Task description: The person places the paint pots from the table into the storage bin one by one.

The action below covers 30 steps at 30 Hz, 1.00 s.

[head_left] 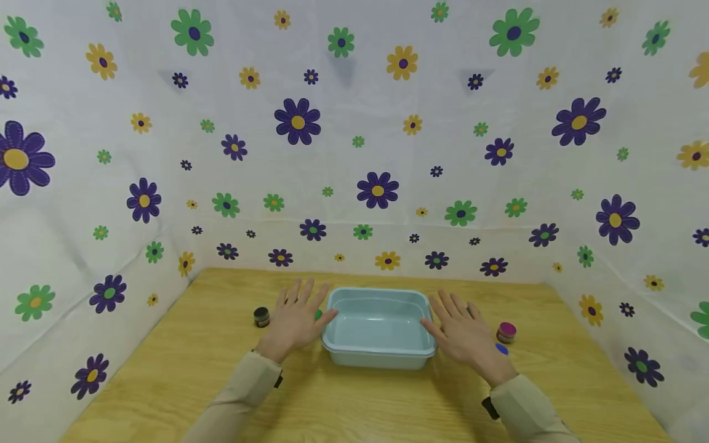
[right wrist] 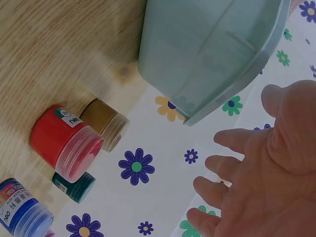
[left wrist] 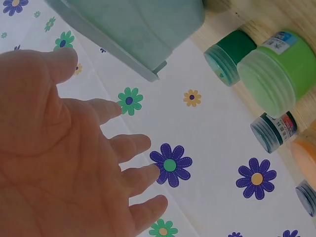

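Observation:
A light blue plastic basin (head_left: pixel 379 360) stands upright on the table, its inside bare. My left hand (head_left: pixel 292 321) is spread flat, palm down, at the basin's left side; my right hand (head_left: pixel 464 335) mirrors it on the right. Neither hand holds anything. In the wrist views, gaps show between the fingers of both hands and the basin wall (left wrist: pixel 143 29). Beneath the left hand are a light green paint jar (left wrist: pixel 279 71) and a dark green jar (left wrist: pixel 231 57). A red paint jar (right wrist: pixel 64 140) and a brown jar (right wrist: pixel 104 122) stand near the right hand.
A black-lidded jar (head_left: pixel 261 317) stands left of the left hand. To the right are a magenta-lidded jar (head_left: pixel 506 332) and a blue jar (right wrist: pixel 22 210). An orange jar (left wrist: pixel 307 153) is partly cut off. Flowered cloth (head_left: pixel 343 166) encloses the wooden table (head_left: pixel 354 409) at the back and sides.

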Available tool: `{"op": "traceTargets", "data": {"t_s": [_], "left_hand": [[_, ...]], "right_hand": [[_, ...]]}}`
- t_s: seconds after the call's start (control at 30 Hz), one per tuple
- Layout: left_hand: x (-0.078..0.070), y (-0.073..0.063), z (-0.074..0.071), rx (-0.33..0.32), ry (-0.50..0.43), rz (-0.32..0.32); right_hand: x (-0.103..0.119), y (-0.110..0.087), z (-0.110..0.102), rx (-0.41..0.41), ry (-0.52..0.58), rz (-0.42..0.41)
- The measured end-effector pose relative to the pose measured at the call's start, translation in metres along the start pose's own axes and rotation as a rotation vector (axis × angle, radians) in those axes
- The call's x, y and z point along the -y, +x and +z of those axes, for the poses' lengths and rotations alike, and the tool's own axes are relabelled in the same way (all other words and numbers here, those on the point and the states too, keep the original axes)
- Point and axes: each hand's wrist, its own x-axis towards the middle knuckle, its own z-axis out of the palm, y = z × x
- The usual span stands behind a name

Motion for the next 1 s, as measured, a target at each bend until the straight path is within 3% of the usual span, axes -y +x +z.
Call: {"op": "traceTargets", "data": {"t_s": [0.2, 0.43, 0.57, 0.7, 0.83, 1.0], "left_hand": [[0.000, 0.003, 0.001, -0.047, 0.001, -0.015], [0.005, 0.011, 0.004, -0.224, -0.021, 0.006], [0.014, 0.012, 0.005, -0.274, -0.211, -0.030], [0.026, 0.013, 0.003, -0.248, -0.495, -0.100], [0.046, 0.018, 0.007, -0.190, -0.710, -0.122], [0.068, 0.021, 0.011, -0.065, -0.884, -0.096]], "right_hand": [[0.000, 0.001, 0.001, -0.068, -0.019, -0.004], [-0.001, 0.003, 0.002, -0.191, 0.032, -0.012], [-0.005, 0.004, 0.008, -0.291, 0.144, -0.013], [-0.012, 0.005, 0.014, -0.315, 0.364, 0.012], [-0.018, 0.003, 0.015, -0.200, 0.577, 0.081], [-0.026, 0.000, 0.018, -0.036, 0.760, 0.137]]}}
